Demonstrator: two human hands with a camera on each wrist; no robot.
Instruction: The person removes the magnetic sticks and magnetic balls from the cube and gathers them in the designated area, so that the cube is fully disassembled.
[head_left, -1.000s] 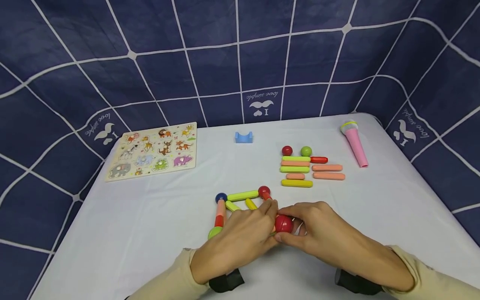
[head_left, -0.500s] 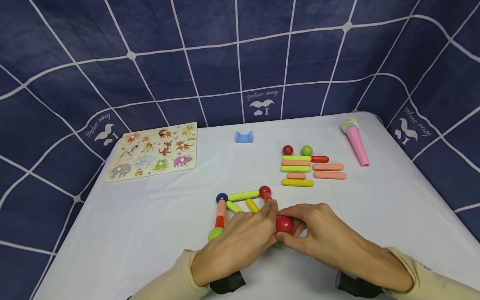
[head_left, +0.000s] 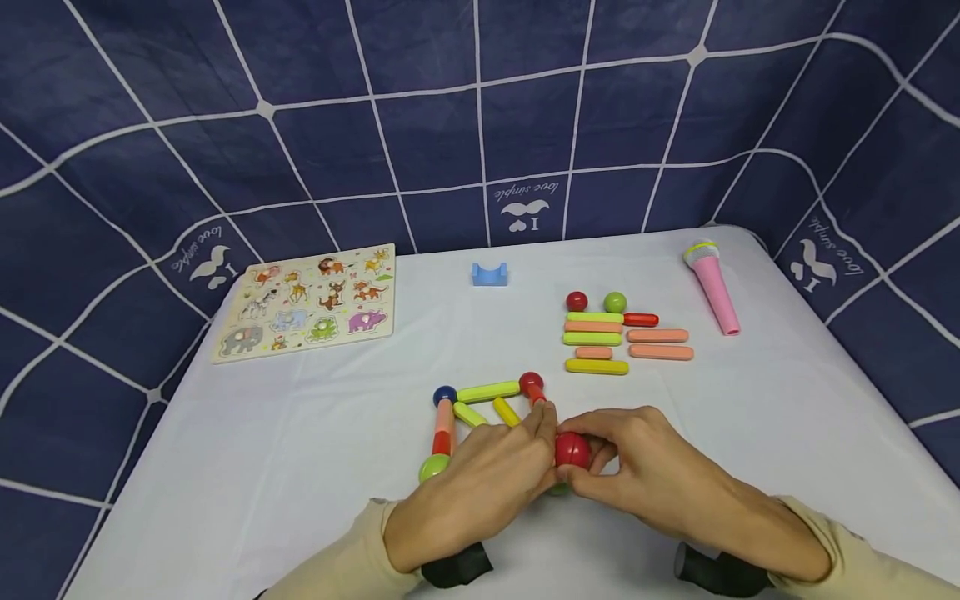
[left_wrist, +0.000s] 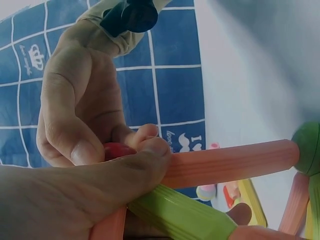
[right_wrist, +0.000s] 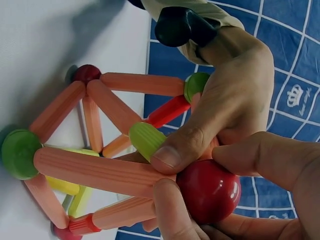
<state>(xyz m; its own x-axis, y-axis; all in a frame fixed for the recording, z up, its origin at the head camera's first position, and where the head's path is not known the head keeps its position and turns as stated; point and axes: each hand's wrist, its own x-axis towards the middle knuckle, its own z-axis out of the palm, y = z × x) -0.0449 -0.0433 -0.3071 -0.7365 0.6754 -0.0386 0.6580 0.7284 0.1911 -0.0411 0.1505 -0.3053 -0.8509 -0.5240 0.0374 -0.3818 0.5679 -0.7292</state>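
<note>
My right hand (head_left: 648, 462) grips a glossy red ball (head_left: 573, 451) between thumb and fingers. Beside it, my left hand (head_left: 483, 471) pinches the ends of a yellow-green stick (left_wrist: 182, 212) and a pink stick (right_wrist: 100, 172) that meet at the ball. These belong to a raised frame of sticks and balls. Its far side shows a dark blue ball (head_left: 445, 397), another red ball (head_left: 531, 383) and a yellow-green stick (head_left: 487, 391) between them. A light green ball (head_left: 434, 468) is left of my left hand. My hands hide much of the frame's near side.
Several loose sticks lie in rows at right, including a yellow stick (head_left: 597, 367), below a loose red ball (head_left: 577, 301) and a green ball (head_left: 615, 302). Farther out are a pink toy microphone (head_left: 715, 292), a blue cradle-shaped block (head_left: 490, 275) and an animal puzzle board (head_left: 307, 308).
Both hands keep their hold at the red ball. The ball and my right hand shift very slightly to the right in the head view; otherwise little differs.
</note>
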